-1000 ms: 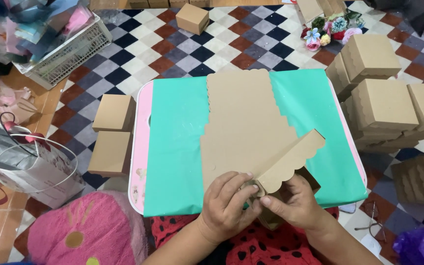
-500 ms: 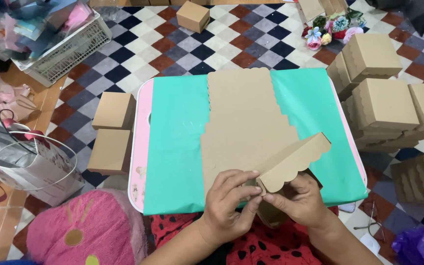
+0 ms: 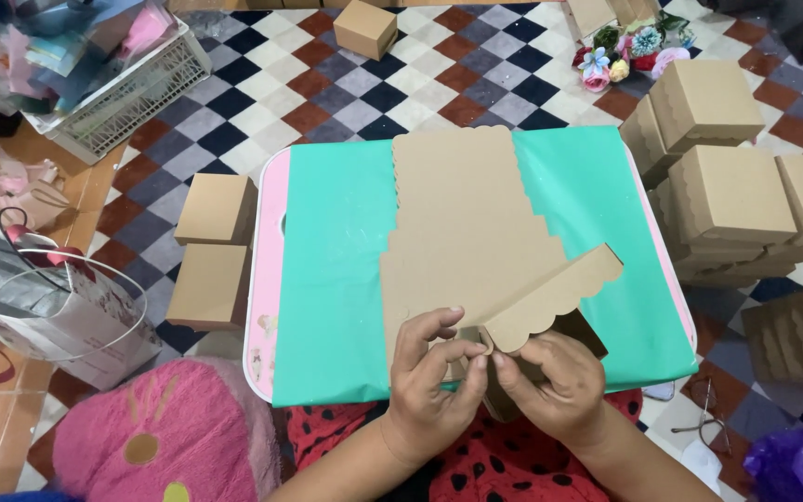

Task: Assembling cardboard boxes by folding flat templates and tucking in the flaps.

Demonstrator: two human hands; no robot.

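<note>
Cardboard blank lies flat on teal sheet over pink table, mostly unfolded. Scalloped flap at blank's near right edge raised, partly folded. Left hand and right hand at blank's near edge, fingers pinched together on small tab beside flap. Finished boxes stacked right of blank, two more left. Judgement: folding barely begun; most panels still flat.
</note>
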